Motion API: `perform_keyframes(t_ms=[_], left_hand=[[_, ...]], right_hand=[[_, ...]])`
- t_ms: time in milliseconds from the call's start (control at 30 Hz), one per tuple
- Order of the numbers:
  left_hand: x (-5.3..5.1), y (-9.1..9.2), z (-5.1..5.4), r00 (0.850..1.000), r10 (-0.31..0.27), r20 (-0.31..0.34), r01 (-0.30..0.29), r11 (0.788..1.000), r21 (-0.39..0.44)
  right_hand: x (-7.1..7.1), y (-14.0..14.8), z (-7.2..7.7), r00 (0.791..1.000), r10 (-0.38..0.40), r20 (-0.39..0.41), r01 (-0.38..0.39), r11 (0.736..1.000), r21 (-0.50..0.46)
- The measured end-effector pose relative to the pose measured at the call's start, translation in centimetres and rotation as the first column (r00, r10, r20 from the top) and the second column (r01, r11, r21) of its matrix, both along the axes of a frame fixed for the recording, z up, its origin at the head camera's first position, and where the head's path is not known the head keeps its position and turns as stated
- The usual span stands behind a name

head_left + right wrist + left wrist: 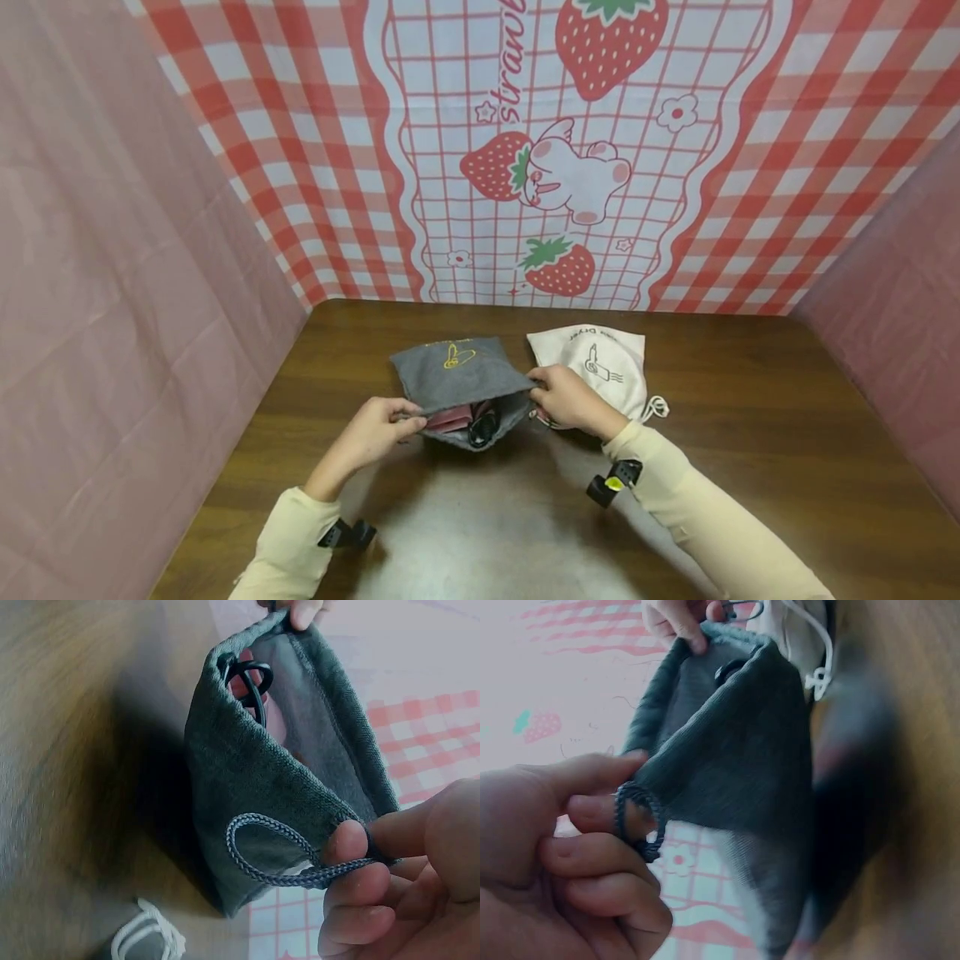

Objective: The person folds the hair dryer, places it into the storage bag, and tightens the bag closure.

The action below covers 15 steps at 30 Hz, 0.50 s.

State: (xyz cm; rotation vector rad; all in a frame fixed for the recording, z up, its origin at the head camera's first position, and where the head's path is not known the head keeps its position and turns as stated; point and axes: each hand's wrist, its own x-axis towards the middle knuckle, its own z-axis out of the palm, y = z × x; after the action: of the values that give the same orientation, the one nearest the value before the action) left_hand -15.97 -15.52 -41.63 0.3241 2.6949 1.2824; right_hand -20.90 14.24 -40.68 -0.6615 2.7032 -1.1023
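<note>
A grey drawstring bag [457, 375] with a yellow hair-dryer drawing is held with its mouth spread toward me. Inside lie a pink object [450, 419] and a coiled black cord [483, 427]; the rest is hidden by the cloth. My left hand [382, 429] pinches the left corner of the mouth, a loop of grey drawstring [639, 821] hanging by its fingers. At the opposite corner my right hand [566, 396] pinches the rim, with another drawstring loop [281, 851] between thumb and fingers.
Behind my right hand, a white drawstring bag [600, 362] printed with a hair dryer lies on the brown wooden table [720, 433]. Its white cord [656, 407] trails to the right. A red-checked strawberry cloth [540, 158] hangs at the back, with pink cloth [112, 292] at the sides.
</note>
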Motion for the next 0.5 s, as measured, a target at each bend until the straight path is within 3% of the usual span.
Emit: perform_keyframes(t_ms=[100,233,367,500], left_hand=[[0.0,-0.5,0.8,0.996,-0.081,-0.038,0.075,0.988,-0.137],[0.3,-1.0,1.8,0.988,-0.129,-0.087,0.098,0.951,-0.293],[0.4,-1.2,2.3,0.977,-0.163,-0.14,0.102,0.926,-0.363],[0.4,-1.2,2.4,0.969,-0.217,-0.116,0.155,0.905,-0.396]], right_hand=[[-0.1,0.4,0.3,0.998,0.031,0.046,-0.031,0.999,0.006],[-0.4,0.9,0.8,0.992,0.101,0.077,-0.102,0.995,0.011],[-0.6,1.4,1.2,0.985,0.17,0.019,-0.171,0.982,0.083],[-0.5,1.8,1.3,0.955,0.295,-0.028,-0.284,0.937,0.202]])
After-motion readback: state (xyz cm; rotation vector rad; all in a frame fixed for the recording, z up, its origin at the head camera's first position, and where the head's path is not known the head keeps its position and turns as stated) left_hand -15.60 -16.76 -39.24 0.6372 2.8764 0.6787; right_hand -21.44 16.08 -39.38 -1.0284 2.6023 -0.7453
